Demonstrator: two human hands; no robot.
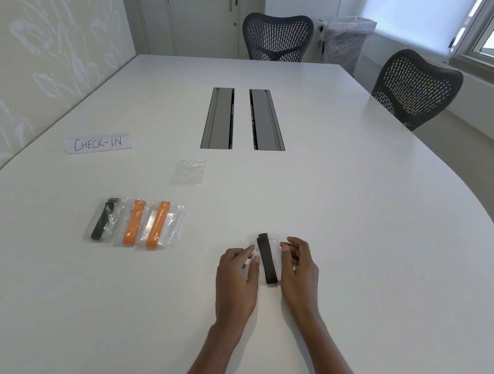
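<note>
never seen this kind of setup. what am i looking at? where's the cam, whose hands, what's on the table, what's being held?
There is no machine here: a person works with two bare hands. The single picture comes from a wide-angle camera worn on the head. It looks forward and down, so the arms enter from the bottom edge.

The left hand and the right hand pinch the edges of a clear bag with a black strap lying along it. Whether the strap is inside the bag or on top of it is hard to tell.

To the left on the white table lie three more straps in bags: a bagged black strap, an orange strap and a second orange strap. Farther off are an empty-looking pouch and a paper label reading CHECK-IN.
</note>
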